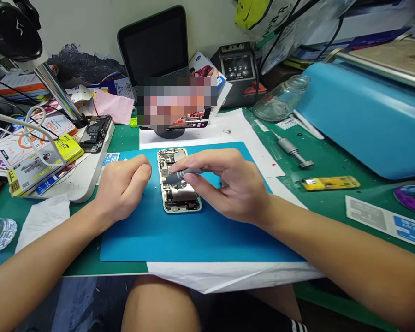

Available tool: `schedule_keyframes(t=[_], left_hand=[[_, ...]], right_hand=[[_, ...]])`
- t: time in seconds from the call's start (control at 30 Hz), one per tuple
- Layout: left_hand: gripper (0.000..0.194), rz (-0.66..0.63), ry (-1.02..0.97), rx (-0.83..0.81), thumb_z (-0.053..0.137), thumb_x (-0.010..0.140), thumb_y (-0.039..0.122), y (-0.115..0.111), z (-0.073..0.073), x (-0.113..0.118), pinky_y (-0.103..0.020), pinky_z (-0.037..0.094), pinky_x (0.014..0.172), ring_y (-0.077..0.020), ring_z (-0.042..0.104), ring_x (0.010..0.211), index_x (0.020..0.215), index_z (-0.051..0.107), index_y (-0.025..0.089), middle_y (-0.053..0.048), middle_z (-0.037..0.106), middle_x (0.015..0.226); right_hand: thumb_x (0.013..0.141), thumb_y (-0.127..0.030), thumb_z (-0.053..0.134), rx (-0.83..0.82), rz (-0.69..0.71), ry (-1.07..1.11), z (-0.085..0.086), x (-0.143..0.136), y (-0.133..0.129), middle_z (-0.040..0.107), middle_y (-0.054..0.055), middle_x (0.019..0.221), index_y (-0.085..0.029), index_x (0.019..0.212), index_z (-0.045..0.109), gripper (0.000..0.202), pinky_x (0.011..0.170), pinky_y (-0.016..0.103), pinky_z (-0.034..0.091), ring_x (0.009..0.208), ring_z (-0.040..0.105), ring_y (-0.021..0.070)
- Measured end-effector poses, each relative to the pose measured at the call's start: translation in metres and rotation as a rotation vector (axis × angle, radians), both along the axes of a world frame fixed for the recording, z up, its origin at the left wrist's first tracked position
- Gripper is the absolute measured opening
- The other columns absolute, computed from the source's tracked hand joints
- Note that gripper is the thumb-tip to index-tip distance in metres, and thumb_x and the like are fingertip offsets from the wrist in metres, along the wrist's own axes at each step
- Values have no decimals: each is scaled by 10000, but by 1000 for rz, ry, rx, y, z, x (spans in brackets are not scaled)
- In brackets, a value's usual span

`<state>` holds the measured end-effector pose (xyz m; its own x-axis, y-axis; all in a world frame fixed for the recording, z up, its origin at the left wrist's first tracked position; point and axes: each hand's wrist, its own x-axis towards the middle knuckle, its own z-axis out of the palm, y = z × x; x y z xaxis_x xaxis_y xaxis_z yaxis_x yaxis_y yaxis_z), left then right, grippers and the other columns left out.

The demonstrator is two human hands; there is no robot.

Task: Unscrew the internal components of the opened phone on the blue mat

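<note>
On the blue mat (152, 237) lies an opened phone (183, 203), its inner boards and metal plates exposed. My right hand (233, 184) is closed over it from the right, thumb and fingers pinching a dark grey tool with a ringed handle (180, 176). The tool's wide dark end is over the middle of the phone; whether it touches is unclear. To the left of the phone, my left hand (124, 186) is held in a fist above the mat. Its fingertips are hidden, so anything in them cannot be made out.
A screwdriver (290, 148) and a yellow tool (330, 183) lie right of the mat, near a glass jar (280, 99) and a blue machine (363, 110). A screen (155, 46) stands behind. Battery boxes (44, 159) and another opened phone (97, 133) are at left.
</note>
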<state>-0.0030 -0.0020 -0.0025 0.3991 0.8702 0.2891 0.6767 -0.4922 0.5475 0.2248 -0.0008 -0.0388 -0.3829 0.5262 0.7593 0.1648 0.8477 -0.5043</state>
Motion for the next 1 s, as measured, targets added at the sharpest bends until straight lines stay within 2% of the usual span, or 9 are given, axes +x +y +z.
schedule_keyframes(t=[0.13,0.4,0.57,0.67,0.73,0.87,1.0], left_hand=[[320,18,-6,-6,342,972,324,1,-1,1,-302,316,565,-147,465,563,722,506,209,17,470,566],[289,-1,-11,12,382,965,275,1,-1,2,-295,316,576,-126,463,562,723,520,197,29,491,592],[252,21,10,36,437,949,257,1,-3,3,-280,322,575,-113,472,558,726,535,190,36,524,605],[131,33,41,68,539,915,263,1,-6,3,-266,335,586,-109,494,572,847,614,180,47,538,626],[141,24,71,103,617,897,294,2,-8,3,-262,345,601,-111,505,595,954,662,173,46,551,662],[193,-38,116,152,668,926,314,4,-13,1,-257,360,627,-115,516,631,1052,725,179,32,586,711],[132,-75,116,196,666,955,276,7,-17,-1,-250,355,612,-105,513,605,1004,758,195,34,602,697]], right_hand=[[965,-102,584,47,-53,-83,0,-2,2,781,43,1077,-244,1160,554,243,839,278,661,1000,775,157],[975,-95,565,-22,-78,-160,0,-4,4,777,33,1079,-243,1098,573,193,832,275,650,984,774,159],[970,-105,588,-36,-83,-76,-2,-2,3,760,51,1103,-237,1129,564,208,873,289,650,1043,765,171],[976,-134,591,-127,-63,40,-2,-2,2,737,38,1127,-275,1168,564,240,923,348,654,1096,749,190],[973,-126,589,-161,-63,132,-1,-1,1,713,25,1136,-302,1181,566,274,933,376,656,1092,745,193],[955,-108,605,-124,-104,213,2,-1,2,693,9,1108,-308,1190,572,311,873,364,673,1033,755,190],[935,-101,623,-50,-60,220,0,-1,6,707,3,1092,-310,1205,580,344,849,350,683,1018,765,195]])
